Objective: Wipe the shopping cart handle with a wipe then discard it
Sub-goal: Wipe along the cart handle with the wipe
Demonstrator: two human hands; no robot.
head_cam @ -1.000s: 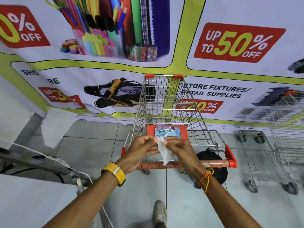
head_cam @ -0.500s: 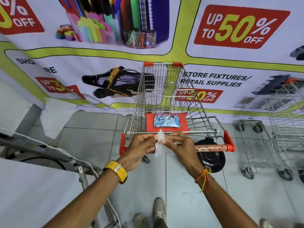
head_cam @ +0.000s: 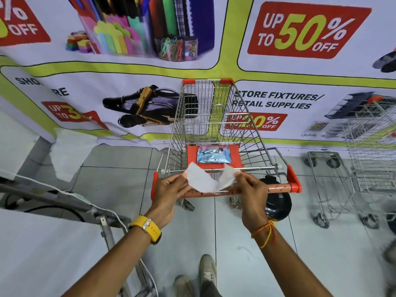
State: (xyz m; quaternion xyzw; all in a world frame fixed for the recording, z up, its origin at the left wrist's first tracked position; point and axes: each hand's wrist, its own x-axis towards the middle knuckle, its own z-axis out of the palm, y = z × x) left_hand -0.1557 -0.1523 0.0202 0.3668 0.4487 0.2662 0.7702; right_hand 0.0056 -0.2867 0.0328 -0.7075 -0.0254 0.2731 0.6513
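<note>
A white wipe (head_cam: 206, 181) is stretched open between my two hands, just above the cart's orange handle (head_cam: 278, 187). My left hand (head_cam: 169, 190) pinches the wipe's left end. My right hand (head_cam: 249, 187) pinches its right end. Both hands hover over the middle and left part of the handle and hide it there. The wire shopping cart (head_cam: 214, 123) stands straight ahead, and a blue wipes packet (head_cam: 213, 154) lies on its red child seat flap.
A printed sale banner (head_cam: 300, 33) covers the wall behind the cart. More wire carts (head_cam: 368, 168) stand at the right. A dark round object (head_cam: 278, 203) sits on the tiled floor under the handle's right end. A metal frame with a white cable (head_cam: 102, 211) is at the left.
The wipe was bunched between my hands close together; now my hands have moved apart and the wipe is spread out between them. The view has tilted down slightly.
</note>
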